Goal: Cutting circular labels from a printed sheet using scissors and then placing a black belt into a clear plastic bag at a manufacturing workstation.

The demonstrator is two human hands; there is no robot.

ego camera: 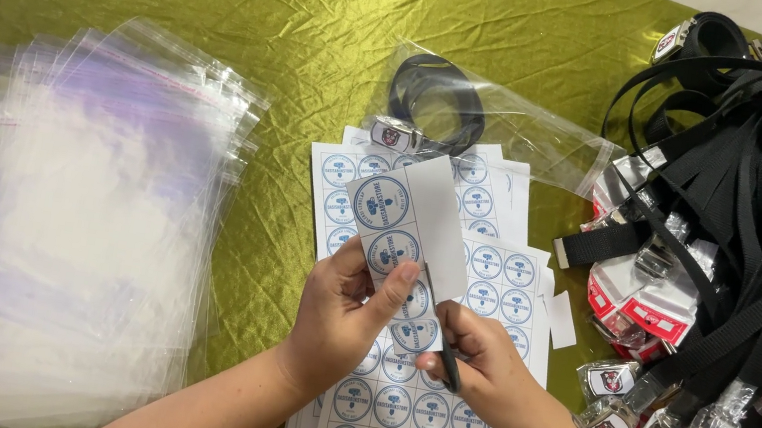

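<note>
hands [413,335] peel round sticker [382,202] off strip.

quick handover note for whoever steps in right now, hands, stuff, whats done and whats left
Left hand: pinches a cut strip of round stickers, held up over the sheets.
Right hand: grips dark-handled scissors, blades hidden behind the strip.
Sticker sheets lie stacked under both hands, on the green cloth.
Done: one belt sits in a clear bag above the sheets.
Left: a pile of black belts at right, a stack of empty clear bags at left, most stickers uncut.
</note>
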